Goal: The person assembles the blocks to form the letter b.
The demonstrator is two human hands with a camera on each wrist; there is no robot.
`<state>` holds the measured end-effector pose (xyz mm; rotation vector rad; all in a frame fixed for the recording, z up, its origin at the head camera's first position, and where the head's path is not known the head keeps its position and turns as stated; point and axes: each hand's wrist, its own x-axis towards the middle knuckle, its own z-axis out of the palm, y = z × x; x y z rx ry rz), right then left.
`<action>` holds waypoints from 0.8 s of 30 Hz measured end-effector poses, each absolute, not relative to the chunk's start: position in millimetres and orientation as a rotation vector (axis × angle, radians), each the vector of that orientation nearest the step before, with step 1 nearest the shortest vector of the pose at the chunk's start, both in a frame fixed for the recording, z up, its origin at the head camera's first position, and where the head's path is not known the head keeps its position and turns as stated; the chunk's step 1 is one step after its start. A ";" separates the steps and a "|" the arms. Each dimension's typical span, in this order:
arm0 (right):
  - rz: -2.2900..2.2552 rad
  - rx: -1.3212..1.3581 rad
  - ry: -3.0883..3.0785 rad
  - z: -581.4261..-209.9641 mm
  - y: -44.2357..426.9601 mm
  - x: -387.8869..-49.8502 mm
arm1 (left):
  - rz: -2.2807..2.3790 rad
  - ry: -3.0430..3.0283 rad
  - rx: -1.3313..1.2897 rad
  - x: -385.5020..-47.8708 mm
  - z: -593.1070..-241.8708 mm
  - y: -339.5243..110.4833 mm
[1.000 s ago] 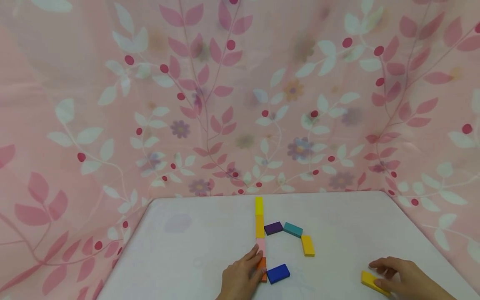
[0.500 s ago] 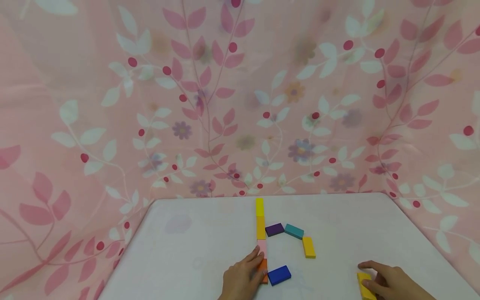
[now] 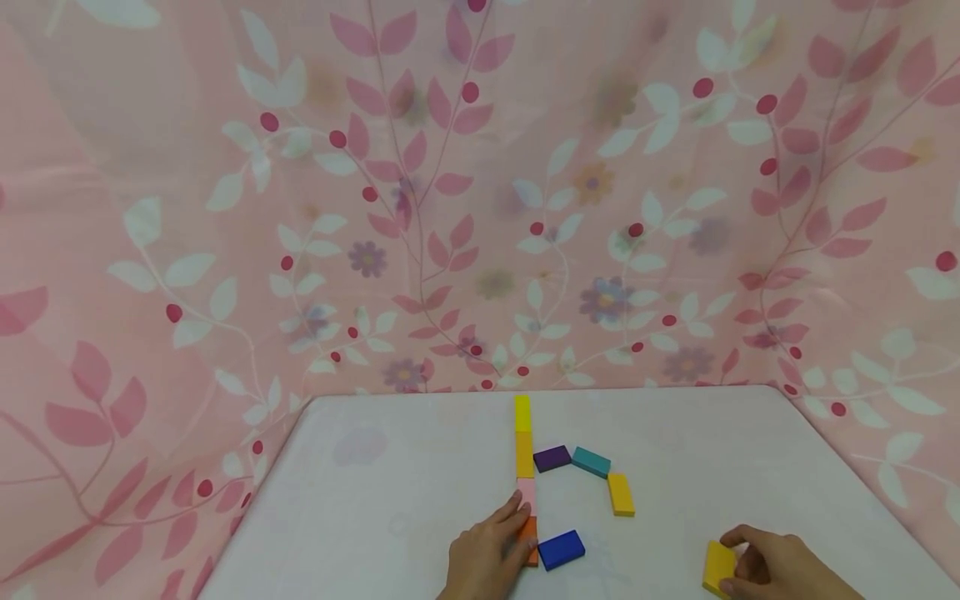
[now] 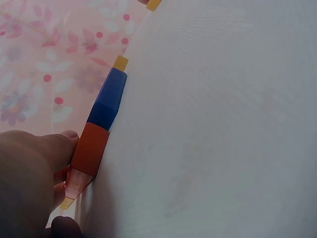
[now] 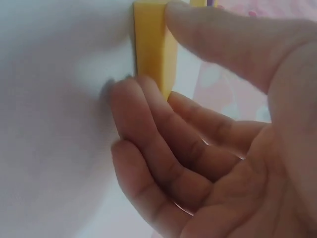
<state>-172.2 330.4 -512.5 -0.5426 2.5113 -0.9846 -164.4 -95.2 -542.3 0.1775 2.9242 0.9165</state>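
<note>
My left hand (image 3: 489, 548) rests on a straight line of blocks, its fingers on the pink block (image 3: 527, 495) and its thumb at the orange block (image 3: 531, 550). Both are partly covered. Touching the orange one's right side is a blue block (image 3: 562, 549). My right hand (image 3: 780, 568) pinches a loose yellow block (image 3: 717, 569) at the table's right front. In the right wrist view the thumb presses one side of that yellow block (image 5: 150, 42), with fingers at its lower end.
Amber (image 3: 524, 454) and bright yellow (image 3: 522, 413) blocks extend the line toward the back. Purple (image 3: 552, 458), teal (image 3: 591, 462) and yellow-orange (image 3: 621, 495) blocks curve off to its right. Behind the white table (image 3: 375, 492) hangs a pink floral cloth (image 3: 450, 250).
The right hand has turned the yellow block from slanted to nearly lengthwise and shifted it a little left, now gripping it between thumb and fingers. The left hand has stayed on the line.
</note>
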 end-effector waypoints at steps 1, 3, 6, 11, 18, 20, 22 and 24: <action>-0.976 -0.518 2.525 -512.8 329.5 -171.6 | 0.915 2.925 0.177 -164.3 -542.4 -95.1; -0.944 -0.442 2.561 -512.9 326.9 -170.3 | 0.907 2.927 0.177 -164.2 -542.4 -95.0; -0.847 -0.382 2.641 -512.7 323.6 -170.0 | 0.897 2.933 0.180 -163.9 -542.0 -94.9; -0.720 -0.324 2.720 -509.6 318.0 -171.3 | 0.894 2.929 0.178 -164.1 -541.5 -94.8; -0.755 -0.134 2.681 -508.7 297.1 -168.8 | 0.901 2.926 0.176 -163.9 -542.4 -94.8; -0.759 -0.112 2.684 -509.3 289.4 -167.8 | 0.901 2.921 0.172 -164.2 -543.0 -94.7; -0.760 -0.101 2.694 -509.8 281.6 -167.2 | 0.907 2.917 0.171 -164.7 -543.1 -94.8; -0.763 -0.091 2.699 -509.9 273.8 -167.2 | 0.912 2.919 0.170 -165.2 -542.8 -95.0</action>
